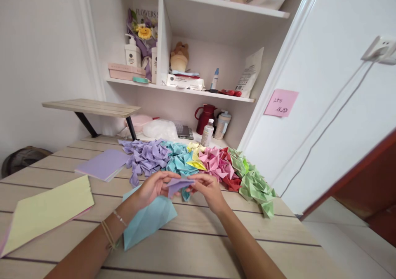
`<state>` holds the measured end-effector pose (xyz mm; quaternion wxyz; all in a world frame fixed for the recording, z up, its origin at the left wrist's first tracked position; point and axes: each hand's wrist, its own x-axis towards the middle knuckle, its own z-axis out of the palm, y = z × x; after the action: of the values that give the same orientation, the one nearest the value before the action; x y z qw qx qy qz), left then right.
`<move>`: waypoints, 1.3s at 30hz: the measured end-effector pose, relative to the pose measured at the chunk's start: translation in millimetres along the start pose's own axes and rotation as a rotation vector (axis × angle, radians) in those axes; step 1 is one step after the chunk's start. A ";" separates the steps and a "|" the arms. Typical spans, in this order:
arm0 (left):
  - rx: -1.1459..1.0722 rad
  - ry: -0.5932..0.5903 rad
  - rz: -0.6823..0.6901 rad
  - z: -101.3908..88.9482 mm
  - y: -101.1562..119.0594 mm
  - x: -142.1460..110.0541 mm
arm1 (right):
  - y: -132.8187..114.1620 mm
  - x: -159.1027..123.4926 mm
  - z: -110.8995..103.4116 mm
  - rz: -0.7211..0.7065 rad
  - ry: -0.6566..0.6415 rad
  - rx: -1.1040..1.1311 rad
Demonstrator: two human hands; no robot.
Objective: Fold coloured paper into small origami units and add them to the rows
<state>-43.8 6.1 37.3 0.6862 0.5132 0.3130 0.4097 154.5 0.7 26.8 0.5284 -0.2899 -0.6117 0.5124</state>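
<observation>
Okay, head view: left hand [155, 187] and right hand [209, 189] both pinch the folded lilac paper [179, 184] between them, above the table [201, 250]; pink wall note [281, 103] reads "250" plus unclear handwriting; lettering above bouquet [144, 32] reads "FLOWERS S", rest hidden; pump bottle label [133, 57] too small

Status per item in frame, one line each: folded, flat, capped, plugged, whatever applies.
purple paper: folded, held in left hand and right hand
blue sheet: creased, on table
purple sheets: stacked, flat
yellow sheet: flat
folded pieces: heaped, grouped by colour
clear bottle: upright, capped
red jug: upright
pink note: stuck up
plug: in socket
</observation>
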 end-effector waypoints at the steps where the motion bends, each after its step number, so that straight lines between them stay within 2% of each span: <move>1: 0.000 -0.015 -0.003 -0.3 2.3 -1.5 | -0.4 -0.3 -0.1 -0.007 -0.033 -0.021; 7: 0.168 0.002 0.100 -0.8 0.4 -3.3 | -3.7 1.9 -7.9 -0.085 -0.138 -0.297; 10: 0.230 -0.024 0.126 -1.3 -3.8 0.4 | -3.5 3.1 -10.5 -0.059 -0.169 -0.348; 12: 0.247 -0.002 0.151 -1.4 -4.2 2.6 | -0.4 3.9 -10.4 -0.010 -0.149 -0.327; 16: 0.252 0.090 0.190 -1.1 -2.1 4.1 | 9.4 6.2 -7.6 0.045 0.019 -0.161; 20: 0.357 0.082 0.197 -3.1 -5.6 5.7 | 12.9 7.6 -5.4 0.057 0.124 -0.063; 23: 0.444 0.100 0.190 -5.0 -11.6 9.2 | 10.8 7.3 -4.9 0.073 0.111 -0.083; 30: 0.428 0.140 0.211 -5.7 -18.3 11.8 | 10.1 6.0 -3.5 0.116 0.049 -0.122; 34: 0.409 0.140 0.223 -4.4 -16.4 9.8 | 12.0 5.5 -1.4 0.138 0.028 -0.088; 39: 0.302 0.111 0.172 -2.7 -14.7 9.3 | 16.2 5.9 -0.8 0.146 0.004 -0.120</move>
<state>-38.2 13.5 22.3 0.5455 0.6118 0.3631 0.4430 150.6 11.2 13.6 0.4723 -0.3659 -0.6175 0.5115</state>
